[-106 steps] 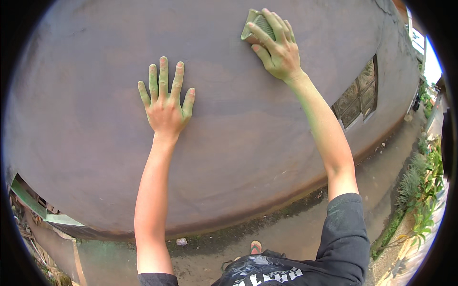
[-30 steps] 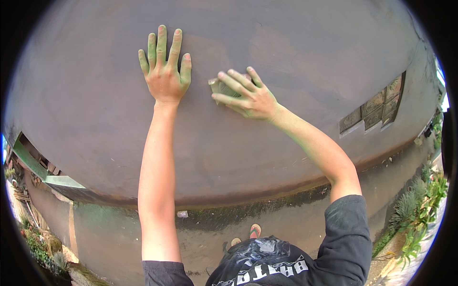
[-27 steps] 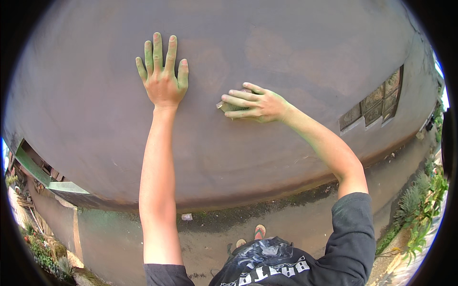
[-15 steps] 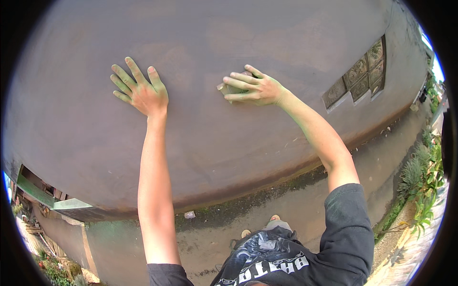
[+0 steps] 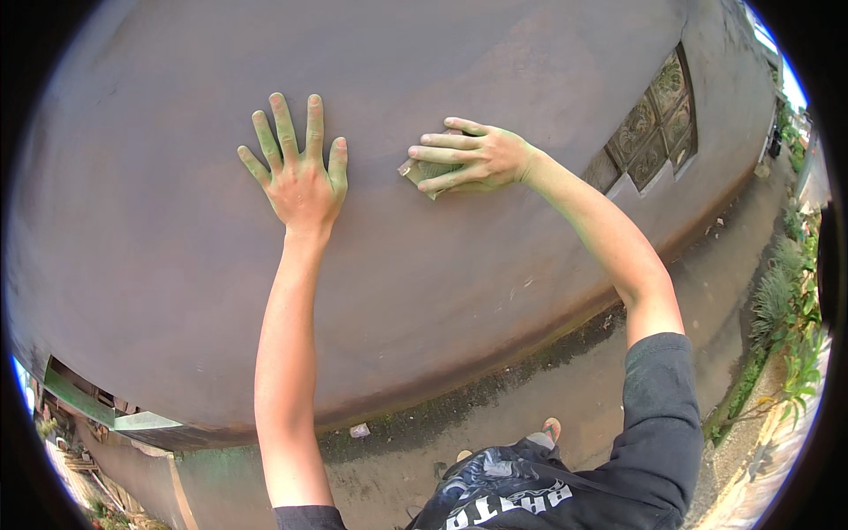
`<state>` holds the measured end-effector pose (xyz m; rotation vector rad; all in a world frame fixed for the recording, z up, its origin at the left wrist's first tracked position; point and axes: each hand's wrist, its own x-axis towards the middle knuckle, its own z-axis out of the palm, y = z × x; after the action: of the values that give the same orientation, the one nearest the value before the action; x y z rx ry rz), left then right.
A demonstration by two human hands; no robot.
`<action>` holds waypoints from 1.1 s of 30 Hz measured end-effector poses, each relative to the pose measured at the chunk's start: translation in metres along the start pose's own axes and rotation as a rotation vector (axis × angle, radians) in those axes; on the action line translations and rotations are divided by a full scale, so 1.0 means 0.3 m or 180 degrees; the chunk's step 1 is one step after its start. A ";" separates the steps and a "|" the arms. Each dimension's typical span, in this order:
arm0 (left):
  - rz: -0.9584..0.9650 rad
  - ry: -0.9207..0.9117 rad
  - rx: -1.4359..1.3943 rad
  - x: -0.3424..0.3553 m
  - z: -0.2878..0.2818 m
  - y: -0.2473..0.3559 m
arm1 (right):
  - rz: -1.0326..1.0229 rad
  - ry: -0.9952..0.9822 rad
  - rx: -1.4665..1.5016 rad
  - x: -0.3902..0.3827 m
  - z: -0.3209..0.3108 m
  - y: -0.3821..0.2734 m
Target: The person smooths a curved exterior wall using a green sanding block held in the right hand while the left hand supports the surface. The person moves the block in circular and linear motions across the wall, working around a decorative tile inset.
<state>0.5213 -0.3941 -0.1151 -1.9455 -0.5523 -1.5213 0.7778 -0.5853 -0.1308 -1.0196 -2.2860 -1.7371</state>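
My right hand [image 5: 484, 159] presses a piece of sandpaper [image 5: 422, 173] flat against a grey-brown wall [image 5: 424, 274]. Its fingers lie across the sheet, and a pale, creased corner pokes out on the left. Most of the sheet is covered by the hand. To the left, my left hand [image 5: 305, 181] rests on the same wall with its fingers spread and nothing in it. Greenish dust coats the fingers of both hands.
At the right, a patterned window [image 5: 652, 124] is set into the wall. A green-framed opening [image 5: 84, 397] shows at the lower left. Below runs a paved path [image 5: 574, 415] with a small pale piece of litter [image 5: 359, 430]; green plants [image 5: 782, 300] line its right side.
My left hand has shifted right along the wall, closer to my right hand. The right hand stays on the sandpaper, whose pale corner shows more. The whole view has tilted slightly.
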 end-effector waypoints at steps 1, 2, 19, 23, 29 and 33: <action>0.0025 0.0033 0.0077 0.031 0.005 0.021 | 0.0522 0.0025 -0.0045 -0.039 -0.033 0.069; 0.0061 0.0096 0.0012 0.060 0.009 0.042 | 0.1184 0.0451 -0.0298 -0.069 -0.069 0.158; 0.0233 0.0328 -0.0104 0.383 0.122 0.588 | 0.3442 0.1807 -0.1082 -0.313 -0.345 0.710; 0.0186 0.0294 -0.0009 0.428 0.148 0.666 | 0.2196 0.1112 -0.0994 -0.284 -0.312 0.624; 0.0216 0.0388 -0.0032 0.444 0.147 0.683 | 0.2680 0.0782 -0.0378 -0.388 -0.382 0.857; 0.0165 0.0447 0.0020 0.431 0.155 0.674 | 0.3430 0.1919 -0.1235 -0.289 -0.369 0.948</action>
<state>0.7191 -0.5158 -0.0387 -1.8173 -0.4423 -1.6063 0.9682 -0.6856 0.1023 -1.2024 -0.7681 -1.6145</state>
